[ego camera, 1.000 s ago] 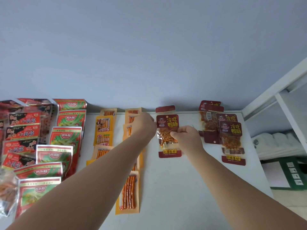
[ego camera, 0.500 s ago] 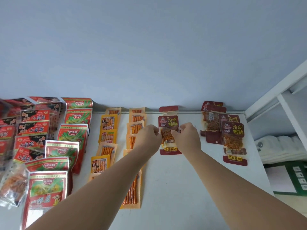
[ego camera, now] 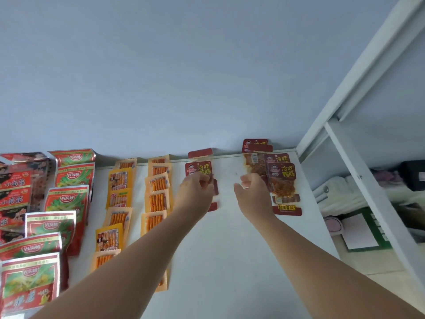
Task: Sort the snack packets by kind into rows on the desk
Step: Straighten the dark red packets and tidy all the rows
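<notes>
Let go with the right hand [ego camera: 253, 192] since half a second back and swung it over by the stacked packets [ego camera: 284, 183]; fingers [ego camera: 249, 180] loosely curled, holding nothing. Still pinching the dark red packet [ego camera: 199, 169] with the left hand [ego camera: 195, 194], flat on the desk [ego camera: 230, 249] right under those fingertips. Looks light, thin, crinkly, probably slippery film. Better to pinch a sealed edge or header than the squishy middle.
</notes>
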